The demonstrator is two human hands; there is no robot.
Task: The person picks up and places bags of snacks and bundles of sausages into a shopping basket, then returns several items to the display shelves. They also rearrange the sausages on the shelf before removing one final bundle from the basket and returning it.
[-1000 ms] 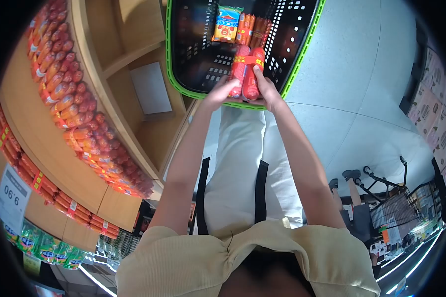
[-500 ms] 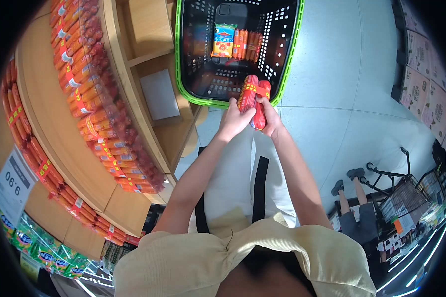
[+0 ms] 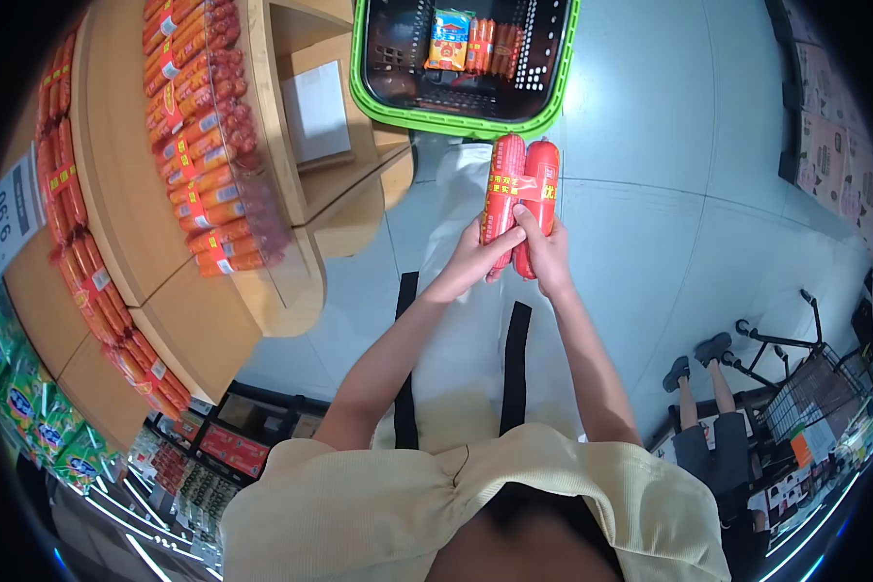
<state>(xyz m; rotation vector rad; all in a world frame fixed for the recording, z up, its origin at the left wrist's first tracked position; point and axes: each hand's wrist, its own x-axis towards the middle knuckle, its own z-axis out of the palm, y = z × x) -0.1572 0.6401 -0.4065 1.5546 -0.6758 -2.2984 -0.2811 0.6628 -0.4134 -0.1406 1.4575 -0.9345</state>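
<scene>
Two thick red sausages (image 3: 502, 194), joined by a red and yellow band, are held upright between both hands below the basket. My left hand (image 3: 477, 254) grips the left sausage near its lower end, thumb across the front. Around the lower part of the right sausage, my right hand (image 3: 546, 254) is closed, its thumb near the band. Beyond them stands a black basket with a green rim (image 3: 436, 123). In it lie a blue and yellow packet (image 3: 449, 41) and several orange-red sausage packs (image 3: 480, 47).
Wooden shelves (image 3: 107, 155) on the left carry banded sausage bundles (image 3: 199, 145) and a price sign (image 3: 15, 218). Green packets (image 3: 44, 417) sit at the lower left. Another person's legs (image 3: 723, 388) and a shopping cart (image 3: 805, 398) are at the lower right.
Both hands and the sausages have come away from over the basket rim, and more of the sausages shows. The basket and shelves have shifted in view.
</scene>
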